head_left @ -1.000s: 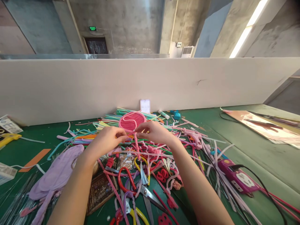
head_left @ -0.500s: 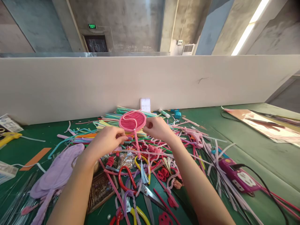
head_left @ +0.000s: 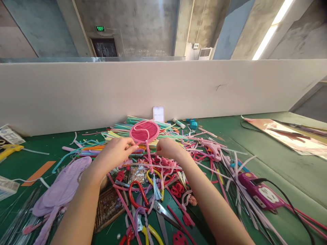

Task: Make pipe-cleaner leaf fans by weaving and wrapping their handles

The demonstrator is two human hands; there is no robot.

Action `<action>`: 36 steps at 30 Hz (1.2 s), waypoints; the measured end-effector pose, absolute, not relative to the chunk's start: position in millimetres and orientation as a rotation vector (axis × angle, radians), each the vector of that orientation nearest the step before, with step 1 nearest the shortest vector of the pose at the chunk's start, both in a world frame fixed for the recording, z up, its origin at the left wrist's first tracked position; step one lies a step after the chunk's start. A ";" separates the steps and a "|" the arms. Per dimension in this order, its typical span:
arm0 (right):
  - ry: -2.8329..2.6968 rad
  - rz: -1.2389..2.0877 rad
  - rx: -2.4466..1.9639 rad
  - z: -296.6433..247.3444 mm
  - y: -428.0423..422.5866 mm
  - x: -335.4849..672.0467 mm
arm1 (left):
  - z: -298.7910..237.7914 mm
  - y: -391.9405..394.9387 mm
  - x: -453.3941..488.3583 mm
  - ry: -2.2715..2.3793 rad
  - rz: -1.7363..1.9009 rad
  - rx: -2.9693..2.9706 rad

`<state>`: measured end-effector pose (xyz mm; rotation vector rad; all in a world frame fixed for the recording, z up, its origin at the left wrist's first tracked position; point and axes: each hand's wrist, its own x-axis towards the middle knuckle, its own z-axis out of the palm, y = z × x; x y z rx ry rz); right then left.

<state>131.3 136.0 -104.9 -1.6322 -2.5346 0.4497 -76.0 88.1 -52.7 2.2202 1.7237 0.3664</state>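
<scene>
A round pink fan-shaped piece (head_left: 145, 131) made of pipe cleaners stands upright in front of me, a pale curved line crossing its face. Its twisted pink handle (head_left: 149, 153) points down to a pale blue tassel (head_left: 156, 189). At the disc's lower left, my left hand (head_left: 119, 149) is closed in a pinch on what looks like a thin pink pipe cleaner by the rim. My right hand (head_left: 169, 149) is closed, just right of the handle and below the disc; its fingertips are turned away, so whatever they hold is hidden.
Loose pipe cleaners (head_left: 120, 127) lie heaped behind and around the piece. Nearer me are red-handled scissors (head_left: 138, 194), yellow-handled pliers (head_left: 153, 234) and a bead box (head_left: 109, 207). A lilac fuzzy piece (head_left: 63, 187) lies left, a pink glue gun (head_left: 214, 149) and a purple corded device (head_left: 260, 192) right.
My right hand has come down from the disc's right edge to beside the handle. My left hand has shifted very slightly. The pink piece stays in place.
</scene>
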 end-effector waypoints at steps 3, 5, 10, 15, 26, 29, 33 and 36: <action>-2.589 0.480 -1.647 -116.0 134.9 121.3 | -56.7 90.3 -79.9 1.701 0.427 2.235; -2.618 0.489 -1.643 -123.9 134.8 115.0 | -57.8 90.7 -81.7 1.676 0.447 2.228; -2.607 0.471 -1.640 -128.6 135.6 112.2 | -54.4 88.3 -80.1 1.702 0.416 2.208; -2.529 0.455 -1.590 -103.8 131.6 130.3 | -50.2 85.8 -75.1 1.674 0.367 2.189; -2.152 0.475 -1.380 -54.9 109.8 153.6 | -58.8 93.7 -66.9 1.539 0.674 2.296; -2.043 0.675 -1.204 -50.1 104.2 149.4 | -55.6 88.0 -56.7 1.423 0.657 2.233; -1.836 0.852 -1.073 -51.2 104.9 142.2 | -53.6 84.8 -52.2 1.284 0.689 2.101; -1.705 1.047 -0.953 -54.6 107.4 136.0 | -54.5 85.7 -52.8 1.209 0.769 2.002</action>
